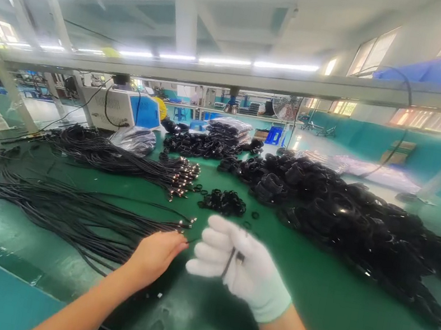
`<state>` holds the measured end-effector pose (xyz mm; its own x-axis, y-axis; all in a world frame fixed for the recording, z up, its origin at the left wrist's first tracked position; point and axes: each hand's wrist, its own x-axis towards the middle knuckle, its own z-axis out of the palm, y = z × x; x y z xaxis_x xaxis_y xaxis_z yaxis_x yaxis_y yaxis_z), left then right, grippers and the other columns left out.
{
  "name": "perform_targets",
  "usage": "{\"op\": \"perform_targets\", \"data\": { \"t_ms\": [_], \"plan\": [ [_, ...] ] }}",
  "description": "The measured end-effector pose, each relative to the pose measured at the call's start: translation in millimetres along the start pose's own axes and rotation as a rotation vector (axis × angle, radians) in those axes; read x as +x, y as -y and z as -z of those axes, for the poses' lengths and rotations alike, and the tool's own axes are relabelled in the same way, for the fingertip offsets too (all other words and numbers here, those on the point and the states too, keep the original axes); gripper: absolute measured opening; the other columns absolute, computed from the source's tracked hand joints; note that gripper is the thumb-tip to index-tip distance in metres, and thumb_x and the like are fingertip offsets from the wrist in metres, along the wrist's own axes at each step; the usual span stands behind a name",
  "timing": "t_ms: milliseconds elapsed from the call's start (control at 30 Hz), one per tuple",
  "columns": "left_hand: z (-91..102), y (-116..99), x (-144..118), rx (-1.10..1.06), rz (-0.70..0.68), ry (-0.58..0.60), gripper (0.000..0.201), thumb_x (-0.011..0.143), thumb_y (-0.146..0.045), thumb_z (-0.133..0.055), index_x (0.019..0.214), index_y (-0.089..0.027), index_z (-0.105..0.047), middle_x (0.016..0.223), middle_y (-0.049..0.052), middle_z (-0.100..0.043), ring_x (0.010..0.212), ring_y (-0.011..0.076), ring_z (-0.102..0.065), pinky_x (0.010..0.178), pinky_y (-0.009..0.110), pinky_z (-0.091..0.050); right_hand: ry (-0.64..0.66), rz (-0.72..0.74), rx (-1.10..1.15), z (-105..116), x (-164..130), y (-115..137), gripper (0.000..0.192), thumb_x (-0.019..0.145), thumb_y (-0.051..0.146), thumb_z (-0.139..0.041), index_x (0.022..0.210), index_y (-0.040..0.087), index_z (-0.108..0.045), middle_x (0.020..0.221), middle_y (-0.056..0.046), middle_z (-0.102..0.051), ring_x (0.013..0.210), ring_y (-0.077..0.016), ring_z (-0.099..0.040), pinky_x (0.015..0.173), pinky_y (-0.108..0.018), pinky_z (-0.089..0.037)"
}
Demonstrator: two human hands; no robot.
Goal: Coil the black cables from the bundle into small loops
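My bare left hand (155, 256) is closed at the ends of a spread of long black cables (108, 219) on the green table. A thin dark strand shows at its fingertips, towards my right hand. In a white glove, my right hand (235, 261) is just to the right, palm turned up and fingers curled. A black cable end (240, 257) with a small metal plug lies in its palm under the thumb side. A short dark strip crosses its fingers. Beyond that hand is a small heap of black rings (224, 202).
A second cable bundle (131, 163) with shiny plugs lies farther back left. Coiled black cables (335, 214) are heaped along the right. A white and blue machine (119, 108) stands behind left, near plastic bags (135, 140). A shelf beam (219, 74) crosses overhead.
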<state>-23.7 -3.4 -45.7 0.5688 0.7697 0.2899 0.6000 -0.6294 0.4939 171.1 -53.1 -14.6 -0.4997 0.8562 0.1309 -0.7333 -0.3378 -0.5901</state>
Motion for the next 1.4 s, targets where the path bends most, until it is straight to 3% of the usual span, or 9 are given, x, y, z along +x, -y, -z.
{"op": "perform_targets", "data": {
  "t_ms": [200,333,467,600,767,933,1067,1233,1400],
  "plan": [
    [-0.3,-50.8,-44.6,0.417,-0.274,0.103,0.025,0.086,-0.017,-0.040,0.066,-0.019,-0.054,0.061,0.000,-0.058,0.054,0.0143,-0.050,0.054,0.026,-0.029,-0.041,0.102,0.038,11.1,4.1,6.0,0.015,0.087,0.026,-0.052,0.076,0.016,-0.049,0.069,0.003,-0.049,0.061,-0.0091,-0.048,0.073,-0.033,-0.046],
    [43.1,-73.7,-19.2,0.437,-0.379,-0.042,0.027,0.091,-0.028,-0.043,0.070,-0.019,-0.058,0.064,0.000,-0.058,0.057,0.0136,-0.047,0.057,0.027,-0.028,0.082,-0.120,-0.096,11.7,0.7,-16.9,0.030,0.080,0.031,-0.062,0.100,0.010,-0.055,0.082,-0.009,-0.063,0.077,-0.0197,-0.063,0.080,-0.043,-0.046],
    [66.1,-58.9,19.3,0.138,-0.332,0.108,0.023,0.080,-0.041,-0.061,0.074,-0.019,-0.063,0.073,-0.001,-0.061,0.070,0.0124,-0.053,0.065,0.024,-0.035,0.230,-0.310,-0.066,3.4,-1.0,-36.2,0.048,0.069,0.038,-0.071,0.103,0.008,-0.055,0.083,-0.012,-0.065,0.076,-0.0260,-0.066,0.080,-0.051,-0.044],
    [40.6,-29.5,27.8,-0.322,-0.074,0.201,0.020,0.084,-0.030,-0.053,0.078,-0.015,-0.064,0.076,0.001,-0.063,0.069,0.0118,-0.056,0.062,0.020,-0.042,0.196,-0.255,0.024,-1.9,1.9,-39.3,0.052,0.060,0.042,-0.077,0.096,0.013,-0.053,0.072,0.000,-0.055,0.074,-0.0234,-0.064,0.081,-0.054,-0.041],
    [5.7,-0.9,1.1,-0.116,0.067,0.141,0.027,0.089,-0.023,-0.037,0.079,-0.017,-0.062,0.083,0.001,-0.065,0.076,0.0143,-0.056,0.067,0.023,-0.042,0.077,0.014,0.115,-3.9,4.1,-18.3,0.034,0.069,0.032,-0.074,0.085,0.016,-0.050,0.067,0.006,-0.040,0.061,-0.0090,-0.046,0.070,-0.033,-0.042],
    [-1.8,-29.8,-36.2,0.262,-0.052,0.118,0.026,0.090,-0.020,-0.036,0.082,-0.019,-0.060,0.077,0.002,-0.061,0.068,0.0157,-0.054,0.063,0.027,-0.037,-0.040,0.094,0.039,4.0,6.7,-13.5,0.019,0.079,0.027,-0.065,0.087,0.015,-0.053,0.074,0.001,-0.051,0.067,-0.0113,-0.052,0.073,-0.033,-0.042],
    [16.5,-50.6,-29.3,0.338,-0.232,0.043,0.021,0.088,-0.025,-0.046,0.074,-0.019,-0.060,0.071,0.000,-0.061,0.063,0.0151,-0.052,0.062,0.029,-0.033,-0.080,-0.024,-0.139,12.2,4.3,-31.7,0.030,0.081,0.025,-0.063,0.106,0.011,-0.055,0.095,-0.012,-0.063,0.082,-0.0180,-0.061,0.082,-0.039,-0.042],
    [50.0,-38.6,5.6,-0.040,-0.170,0.161,0.013,0.074,-0.030,-0.069,0.074,-0.019,-0.064,0.076,-0.002,-0.063,0.073,0.0128,-0.055,0.069,0.023,-0.039,0.143,-0.301,-0.082,8.8,-0.6,-46.9,0.038,0.075,0.033,-0.068,0.102,0.008,-0.057,0.089,-0.013,-0.064,0.077,-0.0212,-0.062,0.077,-0.044,-0.044],
    [32.1,-18.8,13.7,-0.475,0.041,0.285,0.014,0.081,-0.026,-0.058,0.078,-0.014,-0.065,0.076,0.001,-0.064,0.071,0.0125,-0.057,0.063,0.020,-0.044,0.185,-0.292,-0.008,2.1,2.0,-52.3,0.036,0.072,0.036,-0.071,0.094,0.013,-0.056,0.071,-0.002,-0.057,0.063,-0.0139,-0.055,0.072,-0.038,-0.044]
  ]
}}
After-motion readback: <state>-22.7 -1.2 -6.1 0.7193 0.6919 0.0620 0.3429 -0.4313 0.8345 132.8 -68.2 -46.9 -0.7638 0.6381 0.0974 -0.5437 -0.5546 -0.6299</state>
